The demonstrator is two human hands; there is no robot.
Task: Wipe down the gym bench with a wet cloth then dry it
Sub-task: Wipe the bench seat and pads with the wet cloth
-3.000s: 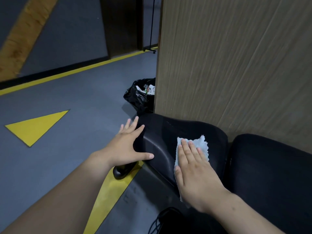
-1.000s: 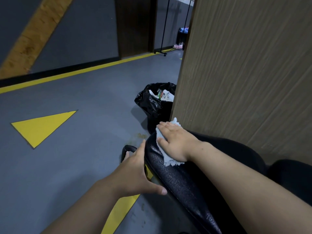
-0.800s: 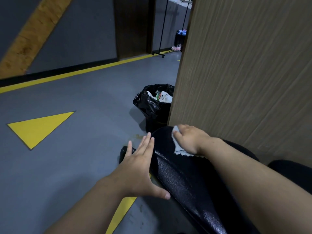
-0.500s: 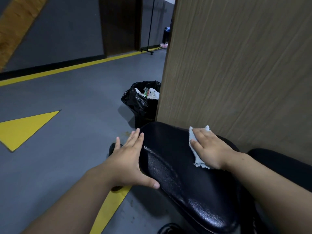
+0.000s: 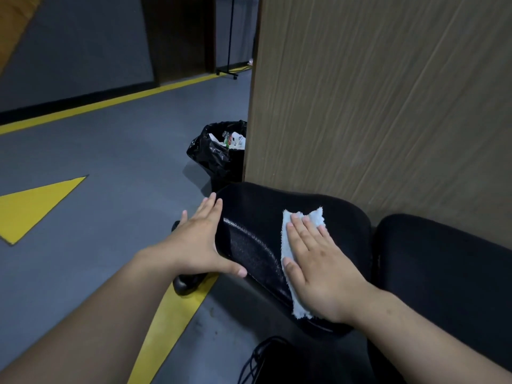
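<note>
Grey floor (image 5: 110, 162), wood-grain panel (image 5: 388, 106) behind. Flat, straight fingers (image 5: 297, 236) of the right hand (image 5: 321, 273) pin a limp, probably light cloth (image 5: 317, 217) beneath them on the slick-looking bench (image 5: 249, 206). The left hand (image 5: 194, 245), fingers together, braces its edge.

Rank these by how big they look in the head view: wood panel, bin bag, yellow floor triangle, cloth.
1. wood panel, by far.
2-3. bin bag and yellow floor triangle: too alike to rank; the frame edge cuts the triangle.
4. cloth, partly hidden under the right hand.
</note>
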